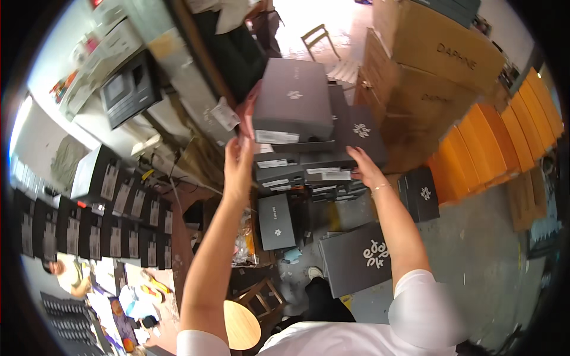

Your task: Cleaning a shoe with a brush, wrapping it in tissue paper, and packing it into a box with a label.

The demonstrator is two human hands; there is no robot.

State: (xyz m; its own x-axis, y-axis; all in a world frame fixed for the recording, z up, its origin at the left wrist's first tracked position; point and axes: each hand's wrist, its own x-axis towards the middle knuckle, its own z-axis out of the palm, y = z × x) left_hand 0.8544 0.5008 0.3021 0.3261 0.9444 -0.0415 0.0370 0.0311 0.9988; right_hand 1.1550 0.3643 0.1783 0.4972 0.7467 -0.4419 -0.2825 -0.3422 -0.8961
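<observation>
A dark grey shoe box (294,98) with a small white flower emblem lies on top of a tall stack in front of me. My left hand (237,163) is at its near left corner, fingers apart, next to a crumpled pinkish-red sheet (249,110). Right of the top box, a wider dark grey box (359,133) with a white emblem sits lower on the stack. My right hand (367,167) is at that box's near edge, its fingers spread against it. Further grey boxes (274,175) with white labels lie beneath, partly hidden.
Big brown cartons (436,47) stand far right, with orange stepped units (484,139) nearby. A large grey box (356,259) and a small one (276,222) are below the stack. Labelled boxes (95,228) line the left. A round wooden stool (241,325) is near me. A person (71,276) is lower left.
</observation>
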